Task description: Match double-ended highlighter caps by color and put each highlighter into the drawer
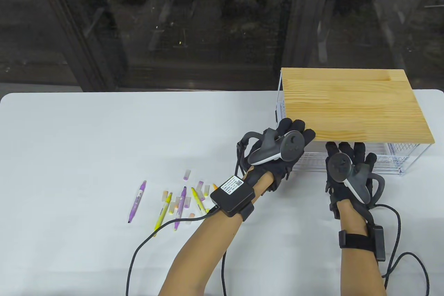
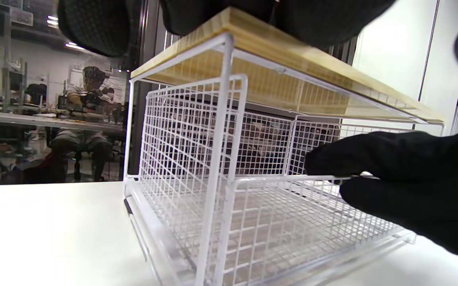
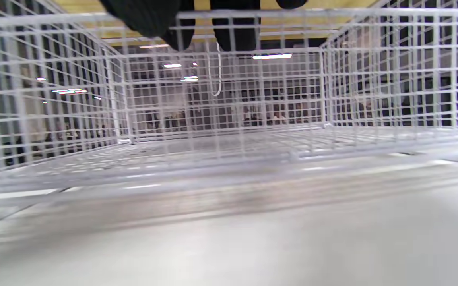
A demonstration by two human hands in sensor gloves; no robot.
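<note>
Several highlighters lie uncapped on the white table, among them a purple one [image 1: 137,201] and a yellow one [image 1: 162,213], with loose caps [image 1: 187,174] scattered around them. At the right stands a white wire drawer unit under a wooden top [image 1: 353,105]. My left hand [image 1: 293,129] rests with straight fingers [image 2: 94,24] on the top's front left corner. My right hand [image 1: 347,150] pinches the front rim [image 2: 276,180] of the drawer [image 1: 392,162], its fingers [image 3: 233,31] hooked over the wire. The drawer stands pulled out a little, and I see nothing inside it.
Cables run from both wrists toward the table's near edge; the left one passes close to the highlighters. A dark window wall stands behind the table. In the left wrist view a person sits at a bench far behind.
</note>
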